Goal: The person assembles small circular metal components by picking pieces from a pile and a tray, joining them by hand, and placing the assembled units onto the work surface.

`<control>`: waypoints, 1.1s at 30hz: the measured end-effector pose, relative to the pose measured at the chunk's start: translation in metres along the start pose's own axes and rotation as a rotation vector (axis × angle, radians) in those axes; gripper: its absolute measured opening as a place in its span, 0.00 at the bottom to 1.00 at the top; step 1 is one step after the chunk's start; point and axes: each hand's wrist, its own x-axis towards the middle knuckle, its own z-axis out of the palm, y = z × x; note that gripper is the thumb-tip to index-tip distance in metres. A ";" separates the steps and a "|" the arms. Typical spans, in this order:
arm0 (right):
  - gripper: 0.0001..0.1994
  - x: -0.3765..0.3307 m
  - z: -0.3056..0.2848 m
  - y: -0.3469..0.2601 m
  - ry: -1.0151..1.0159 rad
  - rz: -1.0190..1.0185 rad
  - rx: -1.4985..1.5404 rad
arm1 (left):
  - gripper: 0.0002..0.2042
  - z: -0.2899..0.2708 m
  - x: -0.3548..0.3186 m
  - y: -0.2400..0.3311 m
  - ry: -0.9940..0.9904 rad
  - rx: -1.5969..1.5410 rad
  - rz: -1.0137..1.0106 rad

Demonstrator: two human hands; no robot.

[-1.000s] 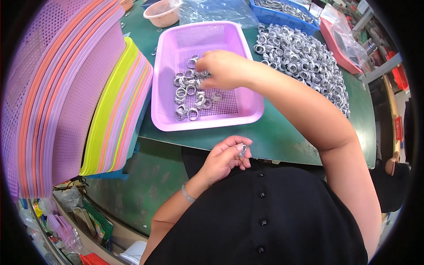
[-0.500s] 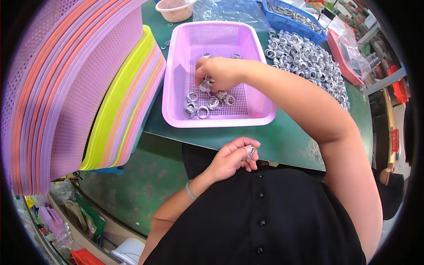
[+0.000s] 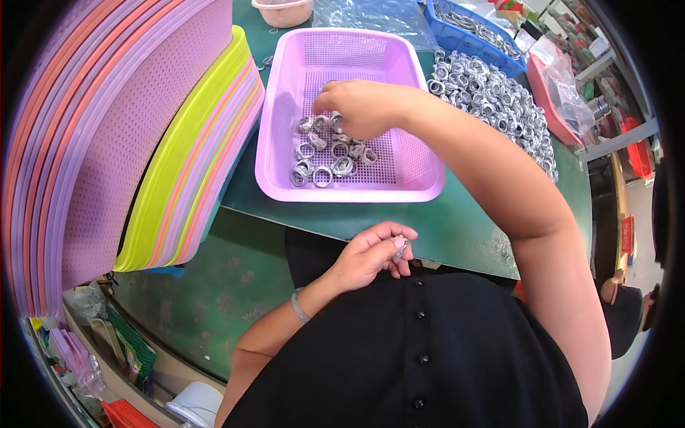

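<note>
This looks like a workshop. A big green table holds a great heap of metal rings, all much alike, and more rings lie in a purple basket. A blue bin is full of grey metal bits. Lots of bright baskets are stacked on the left. A clear plastic bag lies at the back, and the green floor looks scuffed.

Rings in the basket
</note>
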 end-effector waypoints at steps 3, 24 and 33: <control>0.24 0.019 0.009 -0.008 0.085 0.019 0.079 | 0.12 0.000 -0.001 -0.001 0.011 -0.005 0.014; 0.13 0.027 0.030 0.000 0.302 -0.215 0.188 | 0.12 -0.002 0.000 -0.002 0.011 -0.005 0.006; 0.13 -0.029 0.010 -0.022 0.600 -0.490 0.244 | 0.12 -0.001 0.001 -0.003 0.019 -0.002 -0.025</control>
